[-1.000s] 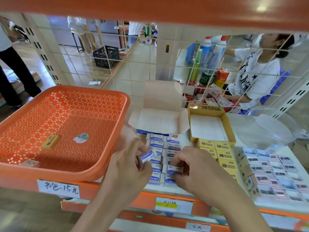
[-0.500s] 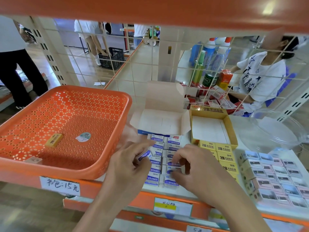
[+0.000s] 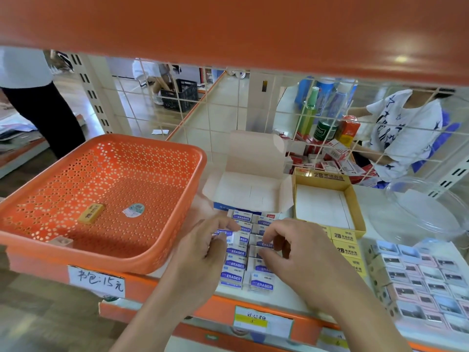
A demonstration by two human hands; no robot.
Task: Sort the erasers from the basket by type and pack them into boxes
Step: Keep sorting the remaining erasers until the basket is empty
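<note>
The left hand point(image 3: 203, 252) pinches a held eraser point(image 3: 226, 235), a small blue-and-white block, between thumb and fingertips in the lower centre of the frame. The block is just above the left column of the rows of blue-and-white erasers point(image 3: 237, 276). It is lifted clear with its printed side showing, probably so it can drop into line with its neighbours.

The right hand point(image 3: 299, 252), just right of centre, curls its fingers and thumb down round a seated eraser point(image 3: 267, 245) in the right column. This looks like a pinch that squares or steadies that block, though the fingers hide part of the contact.

The rows lie on the shelf point(image 3: 284, 299) in two tight columns, printed faces up, directly below the white box point(image 3: 251, 191), which stands at the centre of the frame with its flaps open. Lining the erasers up first would let them go in as a block.

To the right, the yellow box point(image 3: 354, 199) also sits open, with yellow 2B erasers point(image 3: 345, 247) laid out beneath it. A grid of pink and blue erasers point(image 3: 431, 275) fills the lower right, so each type is kept apart.

At the left, the orange basket point(image 3: 195, 158) holds little. One yellow eraser point(image 3: 90, 213) lies on its floor and a pale eraser point(image 3: 61, 241) sits near its front wall. I judge the sorting close to done and the packing not yet begun.
</note>
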